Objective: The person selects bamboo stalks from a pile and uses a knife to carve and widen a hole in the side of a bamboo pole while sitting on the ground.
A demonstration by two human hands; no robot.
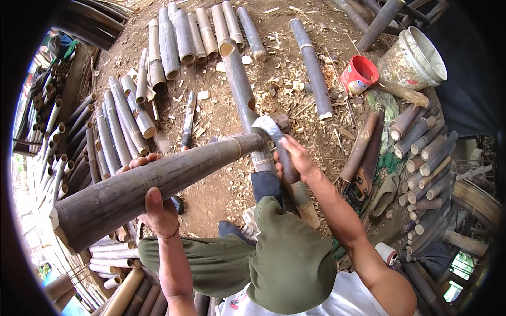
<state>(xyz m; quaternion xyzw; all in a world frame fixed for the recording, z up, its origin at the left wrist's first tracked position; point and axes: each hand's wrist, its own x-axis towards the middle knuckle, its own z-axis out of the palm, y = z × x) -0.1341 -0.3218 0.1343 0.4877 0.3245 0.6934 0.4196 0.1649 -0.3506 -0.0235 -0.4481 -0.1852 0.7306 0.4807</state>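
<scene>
My left hand is closed around a thick grey-brown bamboo length, its thumb on the near side and its fingertips over the far side. The bamboo slants from the lower left up to the middle, narrow end farthest. In my right hand is a short tool with a dark handle and a pale grey head, its exact kind unclear. That head meets or overlaps the bamboo's narrow end. Beneath lies a longer notched bamboo pole, partly hidden by my leg and the held piece.
Cut bamboo pieces lie in rows ahead and at left. A machete rests among shavings. At right are a red bucket, a dirty white bucket, a handsaw and stacked bamboo.
</scene>
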